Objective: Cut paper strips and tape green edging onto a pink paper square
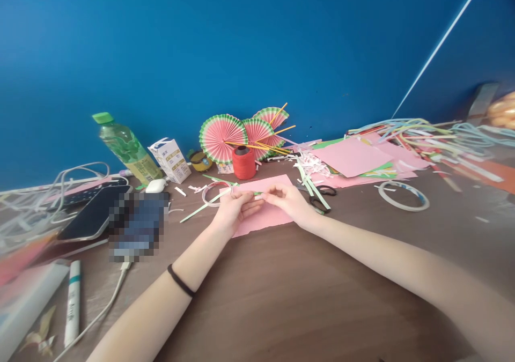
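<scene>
Over a sheet of pink paper (273, 218), my left hand (235, 209) and my right hand (287, 200) meet, fingertips closed on a small green strip (257, 193) with a white bit on it. Most of that strip is hidden by the fingers. Just left of my left hand lies a roll of tape (205, 197), with a thin pale green strip (201, 209) beside it. Black-handled scissors (326, 190) rest to the right of my right hand, partly under green strips. A red spool of thread (244, 164) stands behind the pink sheet.
Pink-and-green pleated paper fans (223, 137) lean by the blue wall. Left are a green-capped bottle (129, 150), a white carton (171, 161), phones and a marker (73, 304). Right are stacked pink paper (354, 157), a large tape roll (403, 207) and many coloured strips (426, 131).
</scene>
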`<state>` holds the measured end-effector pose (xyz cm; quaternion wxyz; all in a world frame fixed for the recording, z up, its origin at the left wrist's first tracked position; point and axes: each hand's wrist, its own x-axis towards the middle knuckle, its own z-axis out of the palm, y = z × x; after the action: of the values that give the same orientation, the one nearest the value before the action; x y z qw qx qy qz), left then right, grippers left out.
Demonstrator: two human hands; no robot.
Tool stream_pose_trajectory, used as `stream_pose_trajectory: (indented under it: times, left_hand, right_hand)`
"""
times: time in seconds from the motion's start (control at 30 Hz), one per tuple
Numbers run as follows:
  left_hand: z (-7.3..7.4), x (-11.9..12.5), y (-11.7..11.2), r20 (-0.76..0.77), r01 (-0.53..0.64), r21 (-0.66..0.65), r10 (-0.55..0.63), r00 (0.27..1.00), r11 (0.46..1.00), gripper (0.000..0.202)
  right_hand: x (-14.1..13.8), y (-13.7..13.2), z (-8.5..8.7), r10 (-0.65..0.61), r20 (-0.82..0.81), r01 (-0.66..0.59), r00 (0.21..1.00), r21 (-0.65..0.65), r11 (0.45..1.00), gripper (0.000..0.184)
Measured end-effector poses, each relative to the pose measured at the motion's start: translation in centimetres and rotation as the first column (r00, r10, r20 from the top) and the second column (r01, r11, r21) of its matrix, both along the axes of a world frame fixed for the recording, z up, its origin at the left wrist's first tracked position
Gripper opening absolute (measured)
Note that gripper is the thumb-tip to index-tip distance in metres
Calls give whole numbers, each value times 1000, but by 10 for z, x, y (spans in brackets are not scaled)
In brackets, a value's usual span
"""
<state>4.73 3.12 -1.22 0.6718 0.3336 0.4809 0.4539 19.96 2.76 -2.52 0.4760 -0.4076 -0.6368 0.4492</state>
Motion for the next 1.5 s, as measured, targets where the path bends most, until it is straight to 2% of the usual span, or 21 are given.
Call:
stream_pose_trajectory:
  times: [0.2, 0.4, 0.8, 1.5]
  left_hand:
    - [-6, -2, 0, 17, 65, -10, -65, 998, 998, 5]
    - [-9, -1, 1, 10, 120, -9, -120, 993, 993, 8]
    - [-7, -4, 1, 20, 227, -6, -227, 974, 974, 10]
    - [-7, -3, 1, 2, 237, -9, -237, 972, 972, 13]
  right_hand:
    - [0, 0, -9, -48, 16, 48, 999, 38, 998, 14]
    - [2, 1, -12, -60, 80, 48, 995, 146, 988, 14]
    - [4, 5, -18, -96, 85, 83, 992, 142, 986, 14]
    - [3, 4, -15, -121, 123, 103, 985, 146, 984, 14]
